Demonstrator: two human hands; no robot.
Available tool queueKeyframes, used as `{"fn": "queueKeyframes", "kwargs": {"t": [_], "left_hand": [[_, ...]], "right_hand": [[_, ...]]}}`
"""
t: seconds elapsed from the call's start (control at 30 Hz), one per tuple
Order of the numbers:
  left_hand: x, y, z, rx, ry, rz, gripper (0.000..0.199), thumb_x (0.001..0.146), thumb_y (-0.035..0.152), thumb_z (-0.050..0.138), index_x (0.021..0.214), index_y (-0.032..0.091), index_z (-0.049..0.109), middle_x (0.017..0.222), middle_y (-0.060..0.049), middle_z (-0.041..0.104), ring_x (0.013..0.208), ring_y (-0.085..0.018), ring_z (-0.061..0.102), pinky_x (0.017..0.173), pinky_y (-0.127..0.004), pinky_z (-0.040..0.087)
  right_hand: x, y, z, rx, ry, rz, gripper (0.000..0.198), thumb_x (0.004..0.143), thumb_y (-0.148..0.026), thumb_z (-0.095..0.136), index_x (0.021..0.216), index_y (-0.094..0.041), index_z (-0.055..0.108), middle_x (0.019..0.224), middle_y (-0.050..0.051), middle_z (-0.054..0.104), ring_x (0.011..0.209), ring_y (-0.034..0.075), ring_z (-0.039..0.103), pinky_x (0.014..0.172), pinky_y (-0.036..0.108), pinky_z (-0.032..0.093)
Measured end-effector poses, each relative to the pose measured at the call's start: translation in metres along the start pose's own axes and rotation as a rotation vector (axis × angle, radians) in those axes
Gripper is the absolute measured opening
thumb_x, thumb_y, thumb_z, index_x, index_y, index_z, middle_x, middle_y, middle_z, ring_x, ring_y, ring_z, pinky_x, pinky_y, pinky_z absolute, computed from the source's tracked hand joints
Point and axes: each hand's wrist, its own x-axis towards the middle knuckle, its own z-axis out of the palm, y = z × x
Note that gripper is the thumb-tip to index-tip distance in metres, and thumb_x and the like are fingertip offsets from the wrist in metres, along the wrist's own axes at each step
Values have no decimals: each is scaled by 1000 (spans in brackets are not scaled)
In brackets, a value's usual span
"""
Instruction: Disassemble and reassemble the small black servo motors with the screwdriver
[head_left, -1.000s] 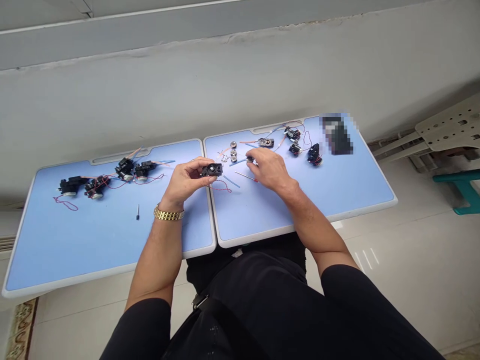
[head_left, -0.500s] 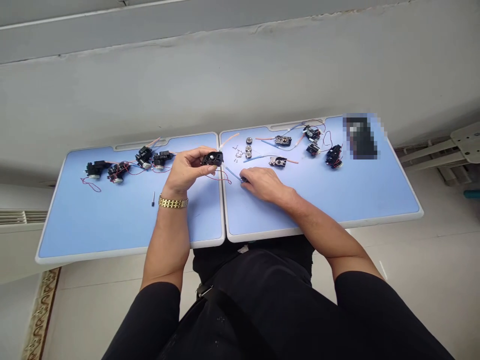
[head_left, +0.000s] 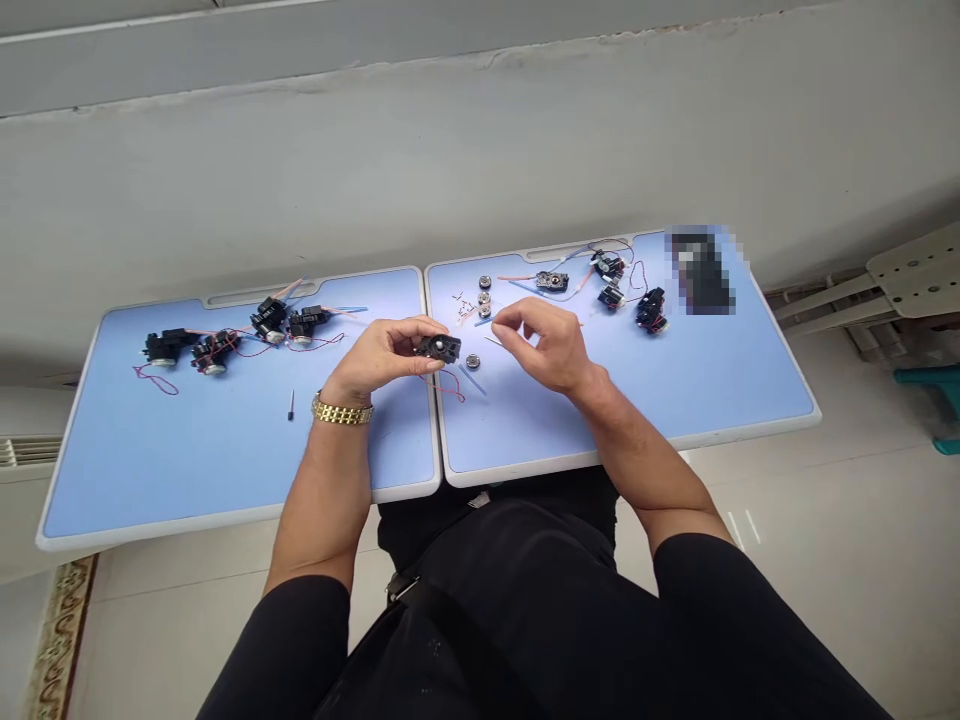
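Note:
My left hand (head_left: pixel 382 355) grips a black plastic housing (head_left: pixel 438 348) with a pale round piece in its middle. A thin red wire (head_left: pixel 454 388) loops below it over the gap between the tables. Past that gap, my right hand (head_left: pixel 544 345) is raised over the right table with thumb and forefinger pinched; what they hold, if anything, is too small to make out. A thin pale sliver (head_left: pixel 493 340) shows by its fingertips. Between the hands lie a small round metal-rimmed part (head_left: pixel 472 361) and a blue tube (head_left: pixel 472 380).
Small screws (head_left: pixel 461 303) and more round parts (head_left: pixel 485 283) lie beyond my right hand. Wired black assemblies (head_left: pixel 270 318) sit at left, others (head_left: pixel 651 310) at right. Another housing (head_left: pixel 553 281) is at the back. A small screwdriver (head_left: pixel 291 405) rests on the left table (head_left: pixel 187 450).
My right hand has let go of the round part and risen up and right, now covering a housing seen before. My left hand still holds its housing, turned slightly. The view has shifted.

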Motion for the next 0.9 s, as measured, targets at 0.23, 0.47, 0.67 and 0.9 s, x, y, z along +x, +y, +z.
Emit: {"fn": "queueKeyframes", "kwargs": {"t": [0.23,0.47,0.67,0.9], "left_hand": [[5,-11,17,-23,-65,-4,49,74,45,106,112,19,89,112,-12,82,94,-19,73,84,-32,62],[5,-13,15,-91,-44,9,43,77,39,105,112,22,89,123,-11,80,103,-18,73,92,-32,61],[5,-11,13,-104,-20,-18,46,75,43,106,111,20,89,118,-11,81,94,-16,73,85,-29,62],[5,-10,7,-50,-101,-68,43,76,39,104,109,17,87,109,-11,82,91,-16,74,82,-28,63]], "right_hand": [[-6,-4,16,-26,-252,-228,72,102,-44,72,167,-25,48,161,19,66,153,39,58,125,62,39],[-10,3,24,-51,-213,-125,52,104,-33,66,155,-23,57,138,16,78,121,35,75,105,53,52],[-13,5,30,-12,-216,-37,46,103,-32,66,147,-25,55,134,13,77,96,27,76,93,45,58],[-6,-1,22,65,-294,76,6,98,-27,67,103,-24,67,92,2,76,76,19,65,76,32,47]]}}
